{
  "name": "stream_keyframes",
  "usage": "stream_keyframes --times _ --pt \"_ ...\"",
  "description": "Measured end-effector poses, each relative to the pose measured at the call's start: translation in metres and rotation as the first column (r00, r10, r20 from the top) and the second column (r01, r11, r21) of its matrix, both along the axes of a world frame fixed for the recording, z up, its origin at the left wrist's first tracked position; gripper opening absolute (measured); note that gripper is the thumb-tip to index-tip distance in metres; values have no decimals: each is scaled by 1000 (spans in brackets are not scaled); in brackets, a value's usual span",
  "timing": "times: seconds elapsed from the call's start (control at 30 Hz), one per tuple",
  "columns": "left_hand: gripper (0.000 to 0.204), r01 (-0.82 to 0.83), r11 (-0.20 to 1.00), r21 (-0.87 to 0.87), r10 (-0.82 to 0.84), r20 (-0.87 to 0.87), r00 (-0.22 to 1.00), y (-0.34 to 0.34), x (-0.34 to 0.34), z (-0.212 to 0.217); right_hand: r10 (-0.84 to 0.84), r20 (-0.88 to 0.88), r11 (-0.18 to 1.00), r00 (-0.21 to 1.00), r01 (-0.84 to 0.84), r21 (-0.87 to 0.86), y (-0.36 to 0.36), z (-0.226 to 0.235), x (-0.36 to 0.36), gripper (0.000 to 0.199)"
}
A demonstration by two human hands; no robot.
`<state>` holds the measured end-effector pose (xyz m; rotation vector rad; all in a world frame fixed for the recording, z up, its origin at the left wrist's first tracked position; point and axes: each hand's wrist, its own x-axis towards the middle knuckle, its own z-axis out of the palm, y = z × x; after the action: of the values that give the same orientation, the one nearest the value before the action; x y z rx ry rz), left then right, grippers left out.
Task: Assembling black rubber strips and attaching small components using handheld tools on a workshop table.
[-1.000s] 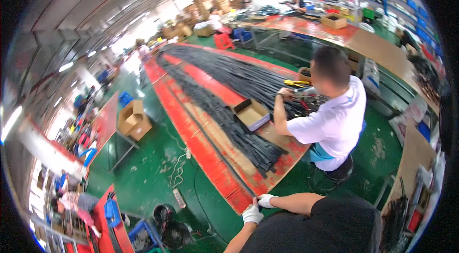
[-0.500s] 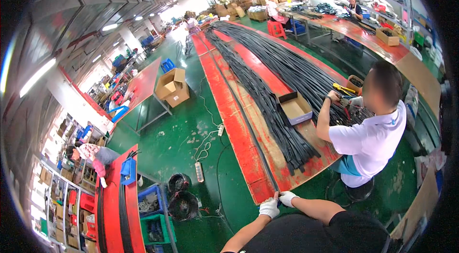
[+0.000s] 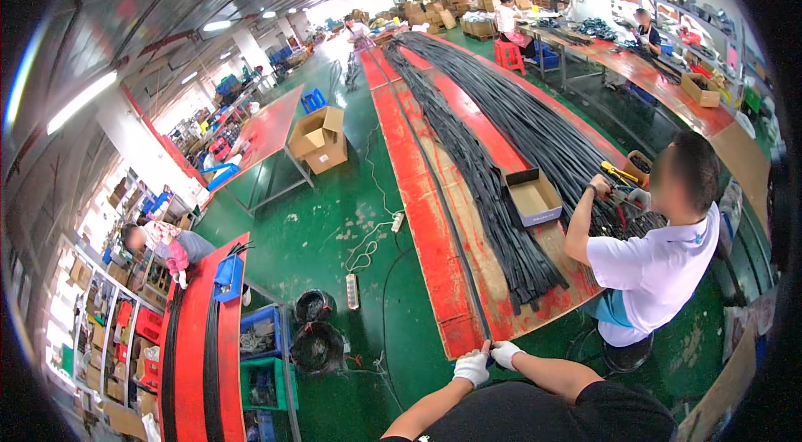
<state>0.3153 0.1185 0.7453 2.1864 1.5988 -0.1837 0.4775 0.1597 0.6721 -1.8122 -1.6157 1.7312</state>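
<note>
A long, thin black strip runs the length of the red-topped table, and its near end reaches my two hands at the table's front edge. My left hand, in a white glove with bare thumb and finger ends, is closed on that end. Close beside it, my right hand, also white-gloved, is closed at the same end; its fingertips are partly hidden. Right of the single strip lies a wide bundle of black strips, with a larger bundle beyond.
An open shallow box rests on the strips. At the right a seated co-worker handles yellow-handled pliers. Black buckets and a power strip are on the green floor at left. Another person stands at the table's far end.
The view has shifted slightly, so the scene sits farther right. Both my hands stay together at the strip's near end. The person at the far end shows more upright.
</note>
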Motion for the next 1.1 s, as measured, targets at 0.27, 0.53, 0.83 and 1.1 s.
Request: stream_keyframes --times 0.27,0.53,0.83,1.1 --pt "86 -72 996 58 71 24 997 9 7 19 -111 -57 994 992 111 -10 14 7 -2 38" --pt "81 -113 988 102 117 -34 993 15 10 21 -98 -64 995 993 98 -9 24 4 -5 38" --pt "91 -232 971 63 231 16 973 13 30 23 -170 -251 983 953 181 20 11 19 5 39" --pt "78 -384 923 24 384 28 923 14 54 22 -262 -363 958 894 195 -210 19 20 13 37"
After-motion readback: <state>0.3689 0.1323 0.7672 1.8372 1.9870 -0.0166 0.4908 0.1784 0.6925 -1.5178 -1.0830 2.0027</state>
